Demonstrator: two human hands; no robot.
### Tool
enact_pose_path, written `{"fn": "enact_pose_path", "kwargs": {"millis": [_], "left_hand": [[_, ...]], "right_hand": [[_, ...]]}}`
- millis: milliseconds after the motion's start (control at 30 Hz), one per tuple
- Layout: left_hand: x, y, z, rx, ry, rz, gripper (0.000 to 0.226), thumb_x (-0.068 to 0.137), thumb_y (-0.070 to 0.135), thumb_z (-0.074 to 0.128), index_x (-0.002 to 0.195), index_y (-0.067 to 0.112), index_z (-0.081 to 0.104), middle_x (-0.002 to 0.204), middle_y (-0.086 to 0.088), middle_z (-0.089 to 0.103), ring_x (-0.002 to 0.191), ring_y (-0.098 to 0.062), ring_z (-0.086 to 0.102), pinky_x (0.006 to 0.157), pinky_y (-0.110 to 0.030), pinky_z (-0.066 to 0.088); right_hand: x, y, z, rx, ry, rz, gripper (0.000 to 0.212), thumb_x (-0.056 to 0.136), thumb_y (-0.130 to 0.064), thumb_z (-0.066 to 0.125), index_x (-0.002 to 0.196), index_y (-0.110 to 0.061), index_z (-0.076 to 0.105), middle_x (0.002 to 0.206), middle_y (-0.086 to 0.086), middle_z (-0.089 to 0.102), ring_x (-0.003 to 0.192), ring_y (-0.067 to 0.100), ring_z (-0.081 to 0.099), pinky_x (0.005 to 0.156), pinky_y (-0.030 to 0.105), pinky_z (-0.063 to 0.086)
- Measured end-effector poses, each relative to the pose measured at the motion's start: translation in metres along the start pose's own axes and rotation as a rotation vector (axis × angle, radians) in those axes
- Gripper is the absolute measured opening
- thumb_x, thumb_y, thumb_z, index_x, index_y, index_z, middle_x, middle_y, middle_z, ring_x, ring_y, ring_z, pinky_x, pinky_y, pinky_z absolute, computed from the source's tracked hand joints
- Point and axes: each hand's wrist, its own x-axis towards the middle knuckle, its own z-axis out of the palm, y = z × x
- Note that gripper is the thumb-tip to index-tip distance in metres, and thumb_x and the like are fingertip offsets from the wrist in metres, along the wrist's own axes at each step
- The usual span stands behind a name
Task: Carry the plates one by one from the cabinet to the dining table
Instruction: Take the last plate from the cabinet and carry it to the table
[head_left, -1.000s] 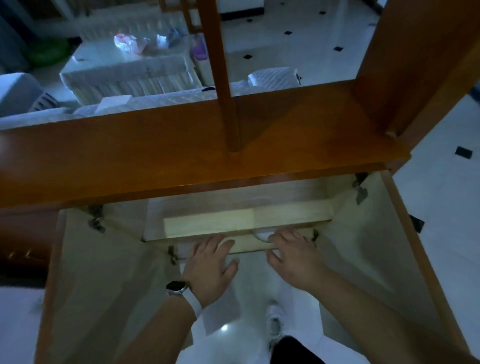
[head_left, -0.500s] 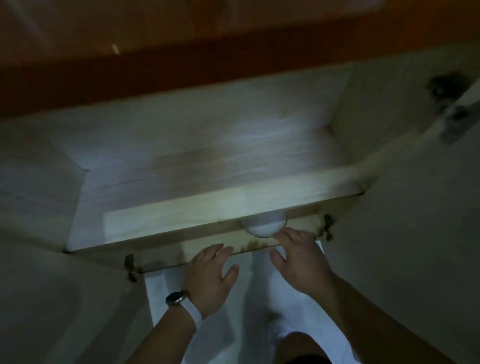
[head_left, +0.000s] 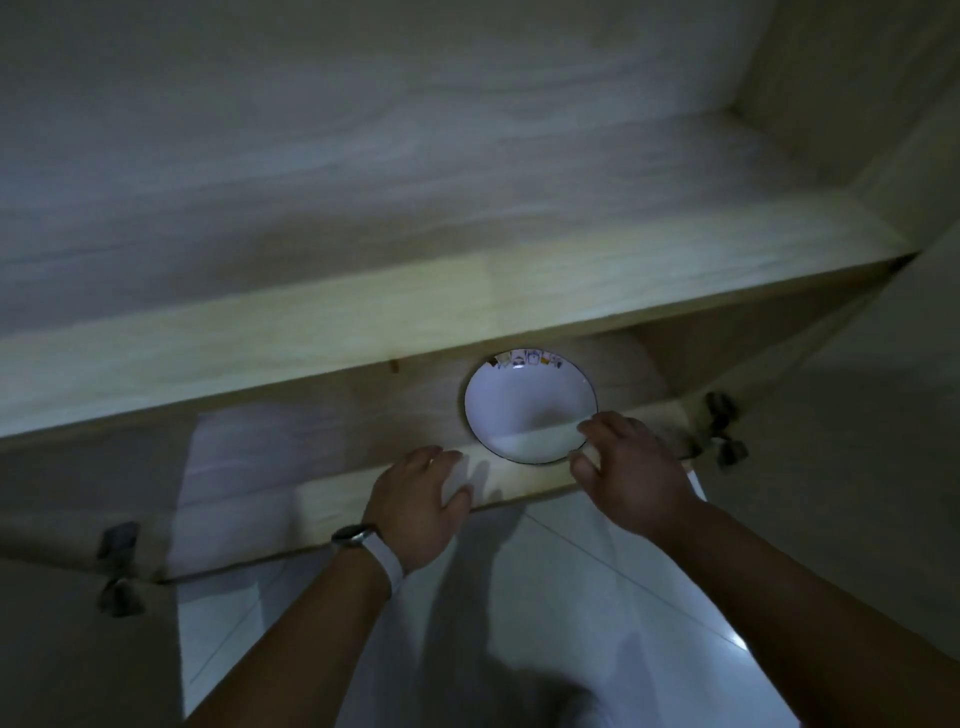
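Note:
A white plate (head_left: 527, 408) with a thin dark rim and small pictures along its far edge lies on the lower shelf (head_left: 322, 447) of the open cabinet. It juts slightly over the shelf's front edge. My right hand (head_left: 631, 475) touches the plate's right rim, fingers curled beside it. Left of the plate, my left hand (head_left: 421, 501), with a watch on the wrist, rests on the shelf's front edge, fingers apart and holding nothing. The upper shelf (head_left: 415, 312) hides the plate's far edge.
Cabinet doors stand open on both sides, with hinges at left (head_left: 117, 566) and right (head_left: 722, 428). White tiled floor (head_left: 597, 597) lies below the shelf. The light is dim.
My head has dropped and moved closer, so the wooden counter top is out of view and the plate shows in full. Both hands stay at the lower shelf's front edge.

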Motion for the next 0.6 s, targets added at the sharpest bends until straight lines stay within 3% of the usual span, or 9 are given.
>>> {"fn": "enact_pose_path", "kwargs": {"millis": [100, 167, 267, 367, 467, 533, 600], "left_hand": [[0.028, -0.013, 0.022, -0.109, 0.006, -0.003, 0.062, 0.078, 0.056, 0.041, 0.116, 0.013, 0.065, 0.115, -0.010, 0.066, 0.106, -0.031, 0.059, 0.091, -0.037, 0.048], [0.048, -0.017, 0.034, -0.246, 0.002, -0.034, 0.051, 0.080, 0.050, 0.045, 0.104, 0.011, 0.067, 0.106, -0.011, 0.069, 0.100, -0.031, 0.062, 0.088, -0.039, 0.049], [0.068, -0.018, 0.048, -0.385, -0.012, -0.169, 0.037, 0.089, 0.036, 0.057, 0.117, 0.012, 0.061, 0.114, -0.008, 0.065, 0.103, -0.025, 0.060, 0.089, -0.032, 0.046], [0.079, -0.024, 0.064, -0.531, -0.022, -0.291, 0.031, 0.094, 0.030, 0.057, 0.121, 0.016, 0.057, 0.109, -0.002, 0.062, 0.095, -0.021, 0.058, 0.084, -0.029, 0.045], [0.092, -0.028, 0.078, -0.676, -0.022, -0.375, 0.022, 0.094, 0.031, 0.055, 0.111, 0.017, 0.059, 0.092, -0.002, 0.065, 0.076, -0.017, 0.061, 0.062, -0.021, 0.050], [0.104, -0.025, 0.084, -0.787, -0.020, -0.439, 0.019, 0.097, 0.028, 0.056, 0.094, 0.010, 0.063, 0.072, -0.005, 0.062, 0.056, -0.009, 0.056, 0.044, -0.014, 0.041], [0.116, -0.023, 0.086, -0.794, -0.038, -0.452, 0.026, 0.099, 0.023, 0.053, 0.082, 0.006, 0.063, 0.060, -0.007, 0.056, 0.044, -0.008, 0.049, 0.038, -0.014, 0.034]], "right_hand": [[0.020, 0.018, 0.022, 0.241, 0.032, 0.199, 0.042, 0.091, -0.037, 0.054, 0.118, -0.006, 0.061, 0.118, 0.014, 0.061, 0.108, 0.033, 0.057, 0.091, 0.038, 0.047], [0.035, 0.031, 0.035, 0.358, 0.033, 0.322, 0.034, 0.093, -0.028, 0.057, 0.116, -0.003, 0.058, 0.113, 0.017, 0.059, 0.104, 0.034, 0.057, 0.088, 0.037, 0.046], [0.052, 0.047, 0.047, 0.476, -0.004, 0.416, 0.029, 0.096, -0.025, 0.053, 0.117, -0.005, 0.054, 0.101, 0.012, 0.059, 0.097, 0.033, 0.060, 0.082, 0.035, 0.047], [0.065, 0.060, 0.060, 0.563, -0.030, 0.482, 0.027, 0.096, -0.027, 0.053, 0.116, -0.009, 0.053, 0.098, 0.009, 0.056, 0.092, 0.028, 0.058, 0.083, 0.035, 0.048], [0.079, 0.066, 0.072, 0.613, -0.048, 0.528, 0.025, 0.087, -0.037, 0.056, 0.100, -0.017, 0.054, 0.093, 0.008, 0.059, 0.089, 0.028, 0.060, 0.082, 0.036, 0.048], [0.090, 0.075, 0.085, 0.620, -0.071, 0.538, 0.036, 0.073, -0.045, 0.053, 0.087, -0.013, 0.058, 0.083, 0.012, 0.064, 0.087, 0.036, 0.065, 0.081, 0.041, 0.051], [0.098, 0.079, 0.094, 0.611, -0.104, 0.518, 0.037, 0.073, -0.044, 0.052, 0.082, -0.009, 0.061, 0.077, 0.014, 0.066, 0.079, 0.035, 0.065, 0.074, 0.040, 0.052]]}}
